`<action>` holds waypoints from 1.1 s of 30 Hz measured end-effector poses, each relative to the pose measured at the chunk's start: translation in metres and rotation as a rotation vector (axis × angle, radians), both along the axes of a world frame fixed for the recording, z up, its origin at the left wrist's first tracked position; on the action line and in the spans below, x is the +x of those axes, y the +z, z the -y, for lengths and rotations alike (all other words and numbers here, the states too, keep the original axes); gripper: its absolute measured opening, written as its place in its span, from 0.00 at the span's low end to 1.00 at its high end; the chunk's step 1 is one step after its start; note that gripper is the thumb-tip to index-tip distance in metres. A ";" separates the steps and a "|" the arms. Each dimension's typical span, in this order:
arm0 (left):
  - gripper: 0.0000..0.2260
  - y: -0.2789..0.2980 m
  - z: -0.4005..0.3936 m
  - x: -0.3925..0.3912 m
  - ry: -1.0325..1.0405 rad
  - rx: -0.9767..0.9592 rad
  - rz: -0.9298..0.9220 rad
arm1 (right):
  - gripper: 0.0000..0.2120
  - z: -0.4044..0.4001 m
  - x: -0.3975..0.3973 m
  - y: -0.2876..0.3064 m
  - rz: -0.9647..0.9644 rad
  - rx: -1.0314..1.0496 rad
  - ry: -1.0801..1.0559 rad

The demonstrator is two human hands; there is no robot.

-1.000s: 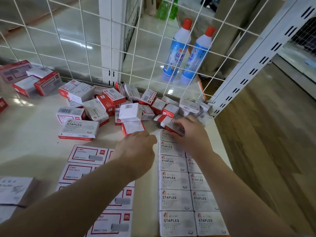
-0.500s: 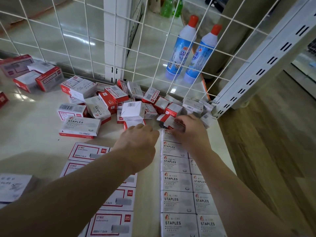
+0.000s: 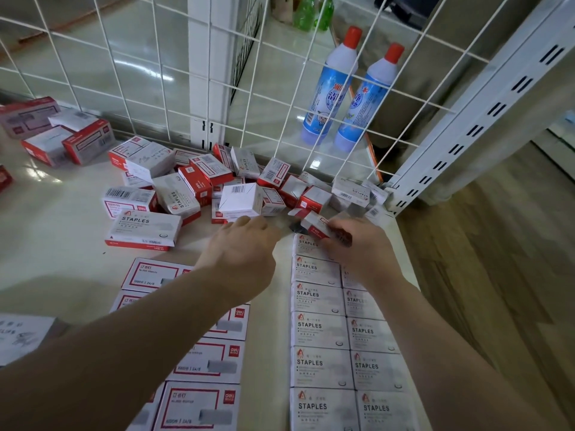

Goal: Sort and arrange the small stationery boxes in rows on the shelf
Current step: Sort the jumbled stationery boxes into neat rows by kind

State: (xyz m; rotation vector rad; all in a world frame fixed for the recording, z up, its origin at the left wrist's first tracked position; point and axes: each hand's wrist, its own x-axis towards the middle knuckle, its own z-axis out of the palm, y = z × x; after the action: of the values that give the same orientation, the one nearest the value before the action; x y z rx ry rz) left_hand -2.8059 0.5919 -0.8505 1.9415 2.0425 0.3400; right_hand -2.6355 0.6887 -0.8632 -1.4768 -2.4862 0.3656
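Observation:
A jumbled pile of small red-and-white staple boxes lies at the back of the cream shelf. Two neat rows of white STAPLES boxes run toward me on the right. Two rows of red-bordered boxes lie left of them, partly under my left arm. My right hand pinches a small red-and-white box, tilted just above the far end of the STAPLES rows. My left hand reaches to the near edge of the pile, its fingertips at a white box with a barcode; its fingers are hidden.
A white wire grid closes the shelf's back; two blue cleaner bottles stand behind it. A white slotted upright marks the right corner, with wooden floor beyond. Larger red boxes sit at the back left, and a flat white box lies at the near left.
My left hand has moved forward to the pile's near edge. My right hand has turned the small box it holds. The view has shifted slightly down.

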 end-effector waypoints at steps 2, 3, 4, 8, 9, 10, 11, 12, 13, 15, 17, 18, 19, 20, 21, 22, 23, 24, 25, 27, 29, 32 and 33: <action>0.16 -0.001 0.000 0.000 -0.002 0.009 0.009 | 0.10 -0.002 0.001 0.003 0.057 0.001 0.015; 0.16 -0.001 0.000 0.001 -0.002 0.012 0.017 | 0.11 -0.002 0.000 0.005 0.078 0.000 0.019; 0.16 -0.001 0.000 0.001 -0.001 0.013 0.025 | 0.12 -0.003 -0.002 0.006 0.078 -0.010 0.012; 0.16 -0.002 0.000 0.003 0.013 0.020 0.041 | 0.11 0.000 0.000 0.008 -0.124 -0.076 -0.067; 0.15 -0.003 0.000 0.004 0.012 0.023 0.043 | 0.10 0.000 0.002 0.007 -0.176 -0.069 -0.092; 0.15 -0.004 0.000 0.005 0.011 0.023 0.044 | 0.10 0.001 0.003 0.006 -0.203 -0.050 -0.109; 0.15 -0.004 0.000 0.006 0.010 0.022 0.046 | 0.11 0.000 0.004 0.004 -0.208 -0.023 -0.115; 0.15 -0.004 -0.001 0.007 0.009 0.018 0.050 | 0.11 -0.002 0.005 0.001 -0.194 0.003 -0.115; 0.16 -0.004 -0.001 0.007 0.007 0.013 0.054 | 0.11 -0.005 0.005 -0.002 -0.173 0.026 -0.117; 0.16 -0.004 -0.002 0.008 0.003 0.006 0.055 | 0.12 -0.010 0.007 -0.007 -0.146 0.060 -0.145; 0.16 -0.005 -0.001 0.009 0.005 0.001 0.061 | 0.12 -0.013 0.009 -0.012 -0.138 0.087 -0.168; 0.16 -0.006 -0.001 0.009 0.006 -0.003 0.066 | 0.11 -0.013 0.009 -0.013 -0.130 0.099 -0.167; 0.16 -0.007 0.000 0.009 0.005 -0.008 0.069 | 0.10 -0.013 0.008 -0.014 -0.123 0.100 -0.158; 0.16 -0.008 0.000 0.009 0.004 -0.013 0.070 | 0.09 -0.012 0.007 -0.014 -0.112 0.085 -0.146; 0.17 -0.008 0.000 0.009 0.002 -0.016 0.070 | 0.11 -0.010 0.006 -0.014 -0.098 0.059 -0.138; 0.17 -0.008 0.000 0.009 0.000 -0.017 0.069 | 0.15 -0.008 0.006 -0.013 -0.087 0.024 -0.138; 0.17 -0.008 0.001 0.009 -0.001 -0.015 0.068 | 0.18 -0.007 0.006 -0.012 -0.085 -0.015 -0.144; 0.17 -0.008 0.001 0.009 -0.002 -0.012 0.068 | 0.21 -0.006 0.006 -0.012 -0.086 -0.037 -0.145; 0.17 -0.008 0.001 0.010 -0.003 -0.009 0.069 | 0.21 -0.005 0.007 -0.012 -0.082 -0.044 -0.140; 0.17 -0.008 0.002 0.010 -0.005 -0.006 0.065 | 0.20 -0.004 0.007 -0.011 -0.069 -0.028 -0.133; 0.16 -0.008 0.004 0.011 -0.001 -0.003 0.067 | 0.19 -0.002 0.008 -0.010 -0.077 -0.015 -0.130; 0.16 -0.007 0.004 0.012 0.004 -0.004 0.065 | 0.19 0.002 0.011 -0.006 -0.110 -0.027 -0.118; 0.15 -0.006 0.004 0.012 0.005 -0.004 0.063 | 0.19 0.005 0.013 -0.005 -0.128 -0.040 -0.111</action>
State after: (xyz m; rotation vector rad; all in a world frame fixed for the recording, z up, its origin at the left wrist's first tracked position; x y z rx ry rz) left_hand -2.7940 0.5875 -0.8564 1.8992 2.0077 0.3927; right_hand -2.6226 0.6842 -0.8682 -1.5477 -2.2992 0.4761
